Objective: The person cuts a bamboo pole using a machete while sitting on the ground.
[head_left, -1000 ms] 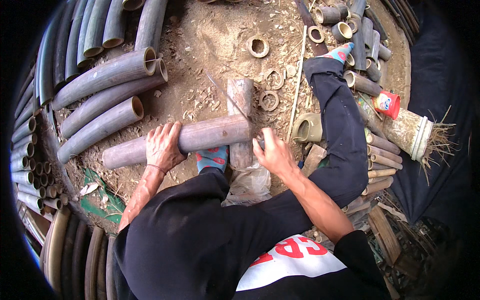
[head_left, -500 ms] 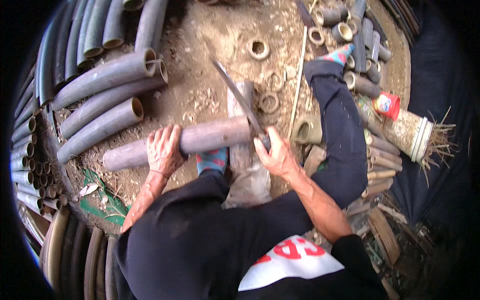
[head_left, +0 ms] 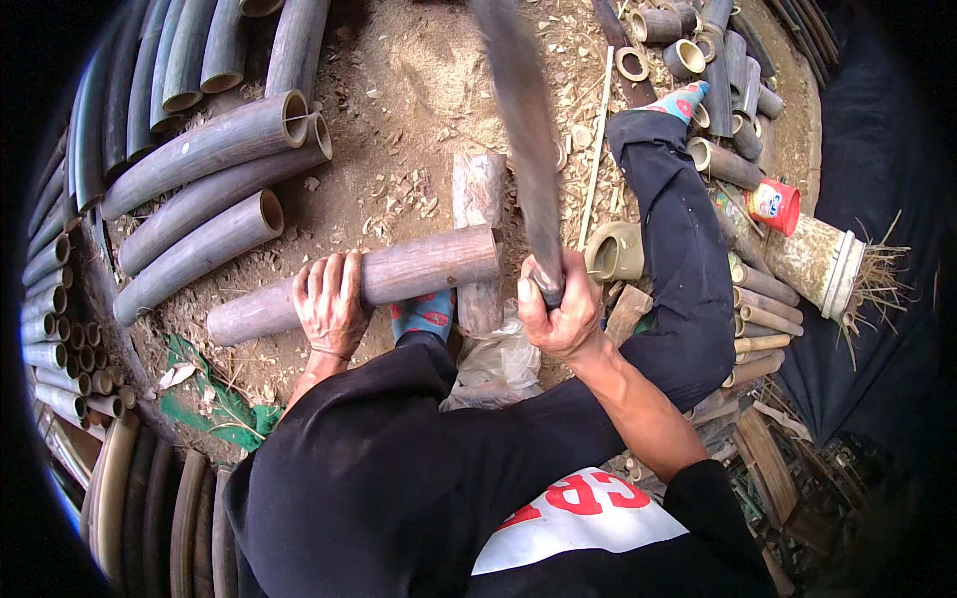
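Note:
My left hand [head_left: 332, 304] is wrapped over a thick brownish bamboo section [head_left: 429, 267]. The section lies slanted across a short wooden log [head_left: 479, 189], its right end resting near the log's middle. In my right hand [head_left: 568, 311] is the handle of a machete [head_left: 523, 110]; its long blade points up and away, blurred by motion. The blade stands just beyond the right end of the bamboo section, and I see no contact between them. A patterned sock [head_left: 423, 317] on one foot shows under the bamboo section.
Bamboo lengths [head_left: 204, 154] lie in rows at the left, with stacked tubes [head_left: 75, 354] below. Cut bamboo pieces [head_left: 725, 164] cluster past my outstretched leg [head_left: 678, 239]. A red container [head_left: 775, 206] lies near a straw-filled cylinder [head_left: 817, 264]. A plastic bag [head_left: 495, 361] sits below the log.
The machete has swung from pointing up-left over the log to pointing more steeply away. My right hand has turned and shifted slightly right. My left hand keeps its hold; the bamboo section barely moves.

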